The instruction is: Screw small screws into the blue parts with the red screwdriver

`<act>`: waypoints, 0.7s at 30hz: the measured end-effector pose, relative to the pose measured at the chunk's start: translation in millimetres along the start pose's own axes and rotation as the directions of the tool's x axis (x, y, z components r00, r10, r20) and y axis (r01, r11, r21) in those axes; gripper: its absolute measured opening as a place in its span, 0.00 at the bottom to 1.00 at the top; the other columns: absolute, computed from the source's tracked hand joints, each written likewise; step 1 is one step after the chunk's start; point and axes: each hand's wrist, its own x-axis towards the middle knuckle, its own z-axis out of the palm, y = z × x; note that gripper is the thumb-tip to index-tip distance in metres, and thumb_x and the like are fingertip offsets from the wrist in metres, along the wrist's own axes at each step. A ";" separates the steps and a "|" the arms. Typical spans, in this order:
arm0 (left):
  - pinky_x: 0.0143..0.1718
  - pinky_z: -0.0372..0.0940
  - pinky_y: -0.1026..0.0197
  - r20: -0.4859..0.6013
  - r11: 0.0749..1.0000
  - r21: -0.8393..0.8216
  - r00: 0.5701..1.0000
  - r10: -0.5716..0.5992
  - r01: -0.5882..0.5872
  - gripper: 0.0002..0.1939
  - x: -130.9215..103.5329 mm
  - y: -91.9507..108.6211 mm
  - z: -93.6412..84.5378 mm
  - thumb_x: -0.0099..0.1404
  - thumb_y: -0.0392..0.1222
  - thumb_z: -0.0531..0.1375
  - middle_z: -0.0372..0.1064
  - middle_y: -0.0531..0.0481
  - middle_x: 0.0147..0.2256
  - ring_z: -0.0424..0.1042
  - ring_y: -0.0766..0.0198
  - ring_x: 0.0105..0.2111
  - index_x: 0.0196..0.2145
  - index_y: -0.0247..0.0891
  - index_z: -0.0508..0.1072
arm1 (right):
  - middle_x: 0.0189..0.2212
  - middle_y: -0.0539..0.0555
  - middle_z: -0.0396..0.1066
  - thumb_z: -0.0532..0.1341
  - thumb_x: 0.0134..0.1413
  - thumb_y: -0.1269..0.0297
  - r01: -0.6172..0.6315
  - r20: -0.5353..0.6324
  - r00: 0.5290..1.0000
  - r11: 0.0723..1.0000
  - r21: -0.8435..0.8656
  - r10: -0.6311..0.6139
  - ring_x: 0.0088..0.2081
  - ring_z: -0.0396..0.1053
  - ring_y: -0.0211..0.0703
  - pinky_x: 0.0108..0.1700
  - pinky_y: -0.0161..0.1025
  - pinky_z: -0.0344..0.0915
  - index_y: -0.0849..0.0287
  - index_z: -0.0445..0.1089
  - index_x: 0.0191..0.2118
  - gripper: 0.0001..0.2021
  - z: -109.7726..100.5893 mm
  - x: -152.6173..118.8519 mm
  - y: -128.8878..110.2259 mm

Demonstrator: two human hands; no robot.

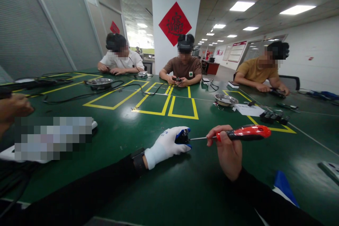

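All around the screwdriver (249,132), spreads flat, dark green and glossy as a table (190,190), catching glare in pale patches. Carries yellow tape (183,117) in rectangles beyond the screwdriver, and farther off lines up three co-workers, told apart by a white shirt (132,60) well to its left, a brown shirt (182,67) less far left and a mustard shirt (254,70) straight beyond its handle. Opens behind them onto a white column (159,24) with a red diamond sign (175,24), under bright ceiling lights (242,6).

Shows plain green surface on the near side of the screwdriver, between black sleeves (87,183). Reaches, far to its left, a pale, blurred-out object (47,141) and another person's hand (14,109); nearer and to its right, a blue-and-white item (286,185). Beyond the handle, bears a round, shiny metal bowl (226,103), flat white paper (249,110) and boxy black blocks (274,116).

Grips the smooth, bulging, red-and-black screwdriver in the bare right hand (229,152), curling fingers around its front end. Points the slim metal shaft leftward at a small black device (182,136), right by the tip; cannot tell whether touching. Clasps that device in the left hand (165,144), gloved in white fabric with blue fingertips.
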 end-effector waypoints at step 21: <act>0.41 0.67 0.58 0.046 0.999 -0.047 0.999 0.010 -0.008 0.20 -1.1 2.3 -3.1 0.55 0.46 0.63 0.75 0.49 0.37 0.74 0.58 0.37 0.45 0.37 0.72 | 0.33 0.50 0.67 0.56 0.61 0.64 0.065 0.222 0.975 0.980 -0.188 -0.022 0.28 0.68 0.38 0.32 0.40 0.65 0.56 0.66 0.37 0.04 -3.1 -6.6 -2.3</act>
